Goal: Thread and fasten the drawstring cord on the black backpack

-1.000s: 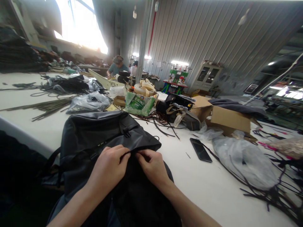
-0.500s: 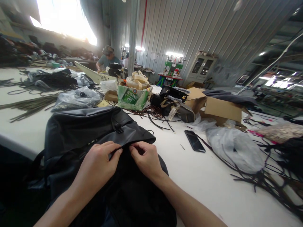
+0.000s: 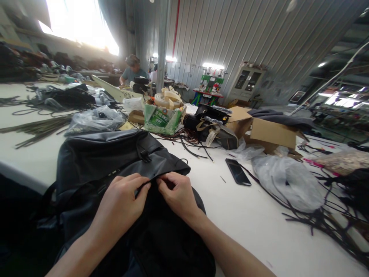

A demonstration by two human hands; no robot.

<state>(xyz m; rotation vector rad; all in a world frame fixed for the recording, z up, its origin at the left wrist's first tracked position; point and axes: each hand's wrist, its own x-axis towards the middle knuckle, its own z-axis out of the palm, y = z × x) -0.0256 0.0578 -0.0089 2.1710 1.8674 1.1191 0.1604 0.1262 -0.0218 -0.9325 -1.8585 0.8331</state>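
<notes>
A black backpack (image 3: 95, 154) with a smooth, leather-like surface lies at the near edge of the white table. On its top flap is a small black buckle (image 3: 145, 155). My left hand (image 3: 122, 202) pinches the edge of the flap between thumb and fingers. Just to its right, my right hand (image 3: 177, 194) pinches the same edge, a small gap apart from the left. Dark fabric below the edge hides the fingertips' exact hold. The lower part of the bag hangs toward me, in shadow.
To the right lie a phone (image 3: 238, 171), a clear plastic bag (image 3: 288, 182) and loose black cords (image 3: 311, 220). Behind the backpack stand a green box (image 3: 161, 119) with rolled strap and a cardboard box (image 3: 272, 132). A person (image 3: 134, 71) sits farther back.
Both hands stay pinched on the flap edge and have barely moved. The left hand has shifted slightly right, closer to the right hand. The view has shifted a little.
</notes>
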